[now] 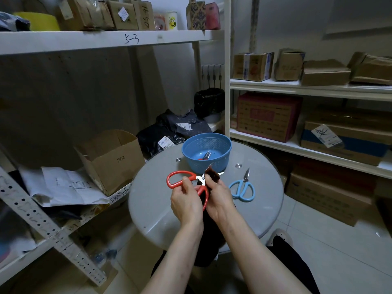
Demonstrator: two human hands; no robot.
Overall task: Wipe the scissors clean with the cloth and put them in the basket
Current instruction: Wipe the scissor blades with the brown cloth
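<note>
Head camera looked down at our hands. Our left hand [186,200] gripped the red scissors [201,178] by one handle, fingers curled round it. Our right hand [220,200] pinched the dark cloth [213,175] around the blades. The red scissors were up in the air over the table, not in the basket yet, so we think we were halfway through wiping.

At 12 o'clock from our hands sat the blue basket [220,164], with one pair of scissors [206,155] already inside. At 3 o'clock lay the blue scissors [244,183], which we think needed wiping too.

The round glass table [254,209] stood on a tiled floor [318,240]. Shelves [297,90] with boxes [252,66] stood at 2 o'clock.
</note>
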